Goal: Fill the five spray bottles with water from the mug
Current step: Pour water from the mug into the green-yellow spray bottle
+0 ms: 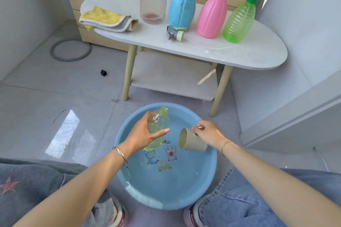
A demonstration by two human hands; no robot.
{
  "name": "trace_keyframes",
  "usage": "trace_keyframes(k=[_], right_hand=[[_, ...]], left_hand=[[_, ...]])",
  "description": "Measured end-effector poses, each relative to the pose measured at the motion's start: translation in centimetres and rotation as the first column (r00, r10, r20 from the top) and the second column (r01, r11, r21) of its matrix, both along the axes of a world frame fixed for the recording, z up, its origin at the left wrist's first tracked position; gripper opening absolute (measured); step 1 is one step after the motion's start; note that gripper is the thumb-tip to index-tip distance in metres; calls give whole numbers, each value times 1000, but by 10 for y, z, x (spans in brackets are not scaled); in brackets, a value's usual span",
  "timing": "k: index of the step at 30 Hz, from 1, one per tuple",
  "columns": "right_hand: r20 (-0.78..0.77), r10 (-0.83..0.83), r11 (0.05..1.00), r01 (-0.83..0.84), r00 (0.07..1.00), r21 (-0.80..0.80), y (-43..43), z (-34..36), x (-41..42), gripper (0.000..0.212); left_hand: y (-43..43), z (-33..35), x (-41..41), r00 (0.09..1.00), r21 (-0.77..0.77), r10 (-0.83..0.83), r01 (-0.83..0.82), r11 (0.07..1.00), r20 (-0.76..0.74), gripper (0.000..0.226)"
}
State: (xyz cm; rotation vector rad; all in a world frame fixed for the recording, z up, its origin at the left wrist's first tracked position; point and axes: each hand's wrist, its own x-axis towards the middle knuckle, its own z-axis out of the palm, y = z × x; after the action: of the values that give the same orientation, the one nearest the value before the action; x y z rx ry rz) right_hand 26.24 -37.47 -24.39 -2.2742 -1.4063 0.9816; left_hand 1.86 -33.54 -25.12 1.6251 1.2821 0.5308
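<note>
Left hand point(142, 138) wraps the uncapped green bottle point(158, 123), long axis tilted, open neck pointing up and away. Right hand point(208, 133) pinches the handle of the mug point(191, 143), just right of the bottle, mouth facing left, below the neck. Both hang over the blue basin point(215, 162); pouring likely requires raising the mug.

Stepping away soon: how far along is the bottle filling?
Early. Nothing looks finished: the clear bottle looks nearly empty; levels in the blue bottle, pink bottle and green bottle can't be read. In hand: left hand grips an uncapped yellow-green bottle over the basin, right hand holds the mug by its handle. Left: at least those two.
</note>
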Motion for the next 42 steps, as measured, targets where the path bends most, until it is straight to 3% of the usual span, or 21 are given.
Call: trace_keyframes(k=[8, 14, 26, 33, 38, 42], right_hand=[[120, 15, 1000, -15, 993, -1, -18, -61, -28, 35], [47, -42, 997, 38, 998, 66, -31, -79, -27, 40], [-98, -154, 988, 155, 983, 4, -35, -92, -27, 42], [-338, -309, 949, 311, 889, -49, -34, -84, -27, 47], [-461, -357, 922, 386, 812, -34, -29, -62, -30, 23], [-560, -323, 904, 424, 763, 56, -16, -24, -24, 25]], left_hand=[[-1, -3, -1, 1000, 10, 6, -6, 1000, -19, 57], [5, -5, -2, 1000, 20, 25, -25, 999, -10, 57], [10, -6, -5, 999, 24, 53, -53, 998, 7, 72], [14, -1, -6, 997, 18, 73, -74, 997, 35, 76], [21, 15, -10, 992, 92, 80, -89, 992, 94, 68], [26, 32, -14, 987, 163, 96, -117, 980, 132, 65]])
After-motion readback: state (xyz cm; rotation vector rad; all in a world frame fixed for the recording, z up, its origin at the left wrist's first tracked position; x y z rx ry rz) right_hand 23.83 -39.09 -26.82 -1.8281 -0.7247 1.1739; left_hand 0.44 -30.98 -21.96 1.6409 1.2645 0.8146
